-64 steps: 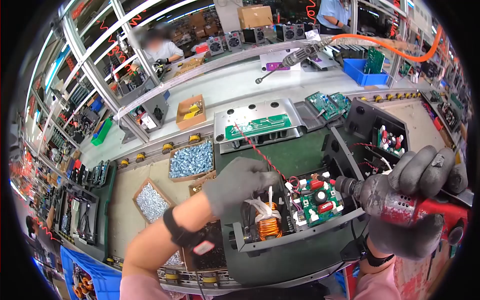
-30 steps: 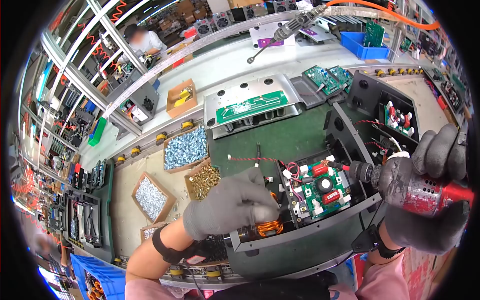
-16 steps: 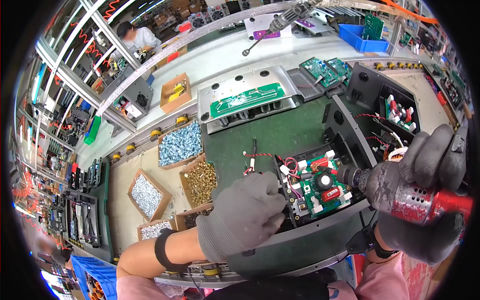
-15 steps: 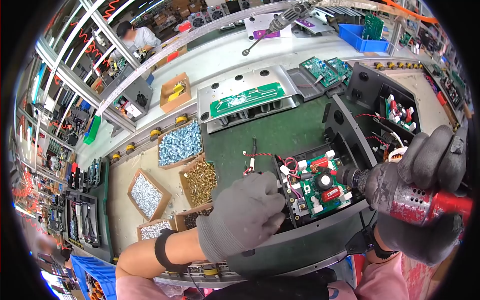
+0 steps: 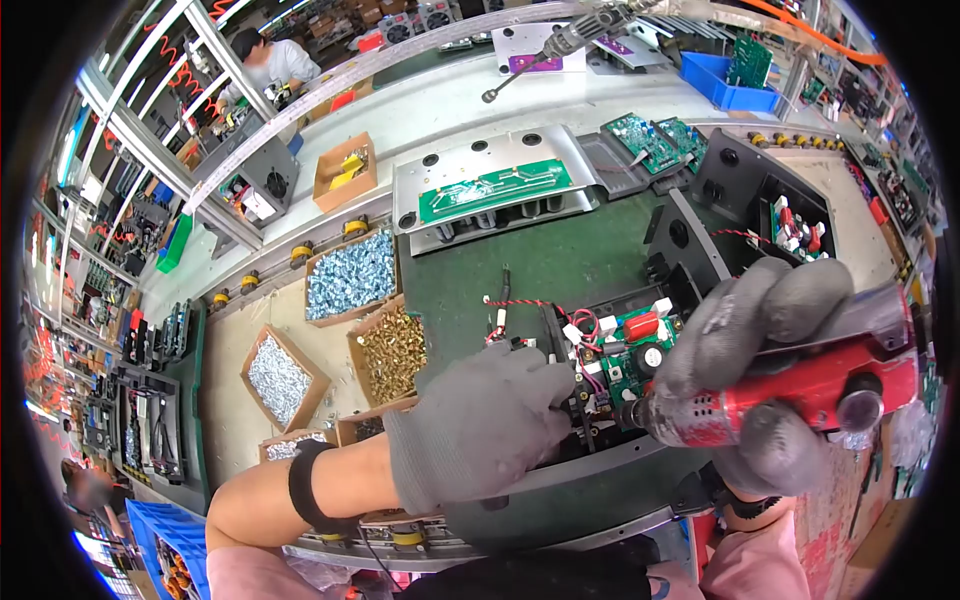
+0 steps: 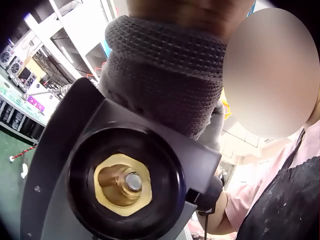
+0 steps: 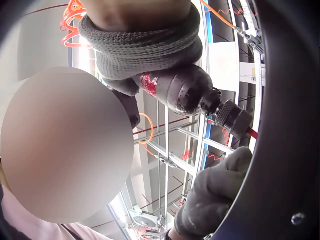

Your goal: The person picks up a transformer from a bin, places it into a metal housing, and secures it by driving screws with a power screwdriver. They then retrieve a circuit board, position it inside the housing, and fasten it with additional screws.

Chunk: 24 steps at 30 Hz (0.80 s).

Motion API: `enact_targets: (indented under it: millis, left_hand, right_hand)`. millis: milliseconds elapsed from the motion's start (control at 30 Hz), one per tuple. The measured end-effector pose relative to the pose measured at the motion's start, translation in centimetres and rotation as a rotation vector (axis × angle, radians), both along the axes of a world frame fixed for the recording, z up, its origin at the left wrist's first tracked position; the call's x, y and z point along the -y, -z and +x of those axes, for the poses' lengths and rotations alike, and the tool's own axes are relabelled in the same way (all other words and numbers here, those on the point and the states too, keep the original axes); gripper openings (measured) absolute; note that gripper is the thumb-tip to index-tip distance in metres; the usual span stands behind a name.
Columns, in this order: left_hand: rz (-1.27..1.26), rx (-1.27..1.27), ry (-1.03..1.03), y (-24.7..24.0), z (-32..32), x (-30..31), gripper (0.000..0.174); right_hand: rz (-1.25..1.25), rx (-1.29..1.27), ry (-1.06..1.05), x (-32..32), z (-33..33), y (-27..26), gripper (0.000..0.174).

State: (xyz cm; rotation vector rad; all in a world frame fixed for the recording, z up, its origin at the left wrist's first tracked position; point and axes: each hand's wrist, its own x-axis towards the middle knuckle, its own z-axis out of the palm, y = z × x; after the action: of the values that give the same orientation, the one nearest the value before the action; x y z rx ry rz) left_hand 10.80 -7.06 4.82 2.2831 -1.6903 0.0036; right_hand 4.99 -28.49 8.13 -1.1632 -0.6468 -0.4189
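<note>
Red driver [image 5: 790,392] now nearer green board [image 5: 640,345], perhaps against it.

In the chassis [image 5: 600,468] a circuit board [image 5: 640,348]; screw boxes [image 5: 350,278] left, plate [image 5: 470,163] behind.

The head view sits high above the green-matted worktop [image 5: 560,270] and faces forward and down through a wide fisheye, so both gloved hands fill its lower half. The left wrist view looks up from very close under the left hand [image 6: 165,75] at the black metal housing with a brass socket [image 6: 122,182]. The right wrist view is equally near. It looks up past the right hand [image 7: 145,45] and the red-and-black power screwdriver [image 7: 190,92] to the grey metal overhead framing [image 7: 170,150]. Head and right wrist share the screwdriver and the left hand. Head and left wrist share the housing.
</note>
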Motion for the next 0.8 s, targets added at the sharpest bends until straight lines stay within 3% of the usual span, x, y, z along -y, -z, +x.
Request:
enact_targets:
  millis: [200,333,400,467,500,567,600,733,800]
  left_hand:
    - [0.054,-0.043,-0.009,-0.2,-0.2,-0.3,0.013]
    - [0.05,-0.182,-0.149,-1.1,-0.5,-0.4,0.014]
    - [0.113,-0.271,-0.209,-1.3,-0.3,-0.9,0.015]
    - [-0.102,-0.378,-0.401,-0.1,0.5,-1.3,0.018]
    - [-0.105,-0.379,-0.395,0.2,1.5,-1.8,0.018]
    - [-0.324,-0.855,-0.373,0.0,3.7,-3.2,0.031]
    - [-0.427,-1.306,-0.453,-0.5,3.5,-3.5,0.031]
    - [-0.585,-1.414,-0.387,0.6,3.5,-3.1,0.028]
    - [-0.676,-1.56,-0.35,0.8,3.2,-2.6,0.026]
  right_hand:
    - [-0.292,-0.059,0.087,-1.2,0.5,0.0,0.047]
    - [-0.604,-0.033,0.204,-3.2,1.1,-1.2,0.042]
    - [-0.623,-0.064,0.262,-4.6,1.1,-1.3,0.039]
    - [-0.585,-0.128,0.309,-5.5,1.0,-1.5,0.029]
    - [-0.562,-0.153,0.322,-5.7,0.9,-1.5,0.025]
    - [-0.555,-0.2,0.328,-5.9,0.8,-1.4,0.022]
    - [-0.564,-0.212,0.327,-5.8,0.8,-1.3,0.023]
    - [-0.617,-0.169,0.333,-5.7,0.8,-0.9,0.023]
    - [-0.478,-0.245,0.244,-5.6,0.7,-0.8,0.025]
